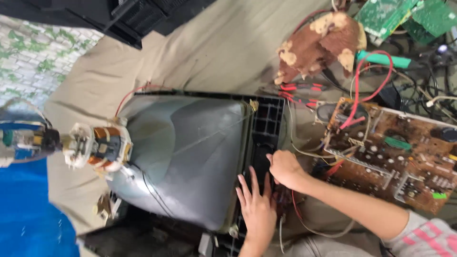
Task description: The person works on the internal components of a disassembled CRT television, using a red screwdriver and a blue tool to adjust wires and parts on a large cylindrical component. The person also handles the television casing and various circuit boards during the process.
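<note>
A grey picture tube [181, 152] lies face down in a black plastic front frame [266, 119], its neck with a copper-wound yoke [100, 145] pointing left. My left hand [257, 207] rests flat on the frame beside the tube's edge, fingers spread, holding nothing. My right hand [285, 169] is just to its right with fingers curled at the frame, close to loose red and white wires [297, 204]. What its fingers close on is hidden. A brown circuit board [395, 157] lies right of my right arm, tied to the set by wires.
Beige cloth [214, 47] covers the floor, with blue sheet [28, 214] at lower left. Red-handled pliers [300, 90], a brown and cream worn lump [319, 43], a green-handled tool [381, 59] and green boards [404, 14] lie beyond. A black casing [119, 14] sits top left.
</note>
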